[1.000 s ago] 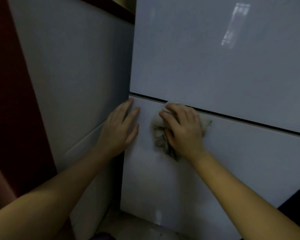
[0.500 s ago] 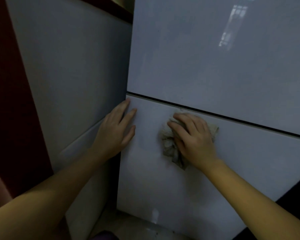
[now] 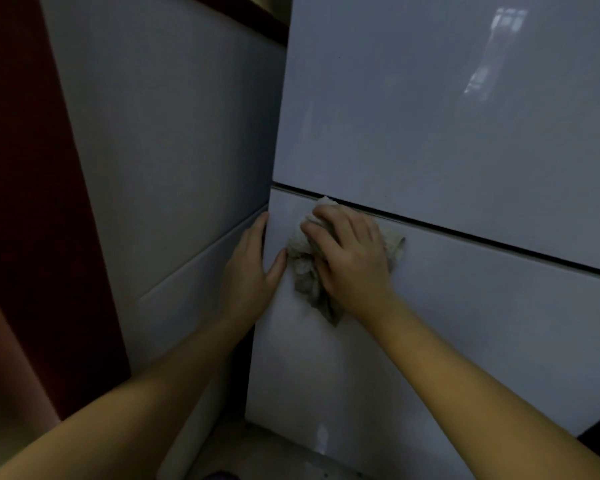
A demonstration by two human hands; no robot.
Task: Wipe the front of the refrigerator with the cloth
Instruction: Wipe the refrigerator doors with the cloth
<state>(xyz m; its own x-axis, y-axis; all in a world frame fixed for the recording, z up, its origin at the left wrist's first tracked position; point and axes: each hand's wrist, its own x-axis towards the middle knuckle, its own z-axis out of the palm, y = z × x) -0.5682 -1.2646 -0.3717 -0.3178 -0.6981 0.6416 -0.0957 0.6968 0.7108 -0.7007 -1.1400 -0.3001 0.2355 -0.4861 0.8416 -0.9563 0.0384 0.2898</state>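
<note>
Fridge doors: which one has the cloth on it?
The lower door, under the dark gap; the right hand holds the cloth against it.

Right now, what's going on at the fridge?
A person is wiping the fridge front. The right hand holds a crumpled cloth against the lower door, just under the seam below the upper door. The left hand rests at the lower door's left edge, fingers straight, close beside the cloth.
</note>
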